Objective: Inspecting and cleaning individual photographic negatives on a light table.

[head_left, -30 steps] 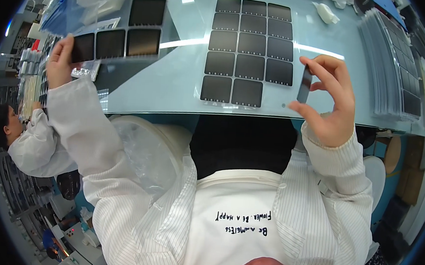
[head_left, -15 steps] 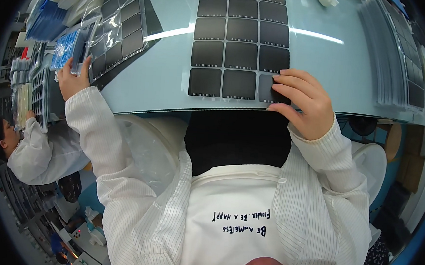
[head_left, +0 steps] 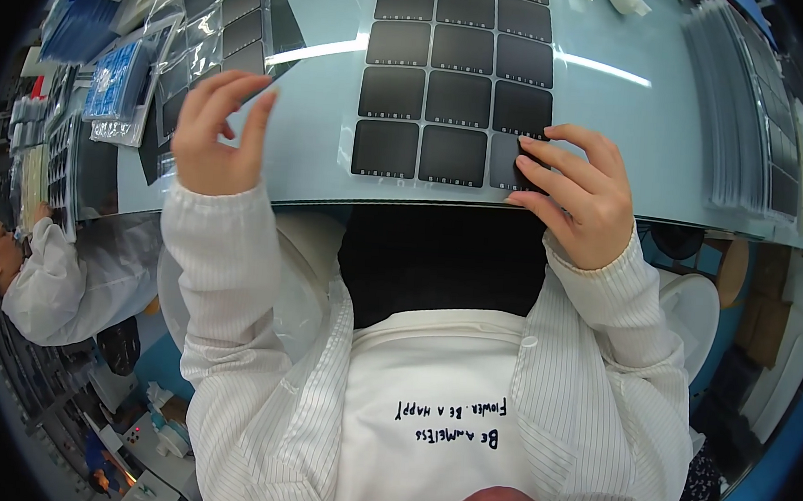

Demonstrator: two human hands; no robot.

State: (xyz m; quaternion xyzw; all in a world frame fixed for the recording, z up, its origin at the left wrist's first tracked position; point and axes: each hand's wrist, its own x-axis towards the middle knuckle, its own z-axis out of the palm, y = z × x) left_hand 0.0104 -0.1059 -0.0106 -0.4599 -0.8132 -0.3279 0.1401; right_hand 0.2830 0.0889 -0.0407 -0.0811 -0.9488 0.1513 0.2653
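A sheet of dark rectangular panels [head_left: 457, 101] in rows lies on the glass-topped table, pale marks along each panel's near edge. My right hand [head_left: 585, 184] is at its near right corner, fingers on the last panel and thumb at the sheet's near edge, gripping that corner. That panel [head_left: 504, 162] looks lighter on its left part. Raised above the table to the left of the sheet, my left hand [head_left: 219, 135] has thumb and forefinger tips close together in a pinch. Whatever is between them is too thin or small to make out.
A stack of blue small sheets [head_left: 114, 80] stands at the left, beside a clear-wrapped panel sheet [head_left: 242, 27]. A tall stack of clear-sleeved panels [head_left: 729, 115] is at the right. A crumpled white piece [head_left: 627, 0] lies at the back. Another person [head_left: 68, 297] works at the far left.
My left hand has left the blue stack and moved right, lifted over the table with its fingertips brought together. My right hand stays at the sheet's corner.
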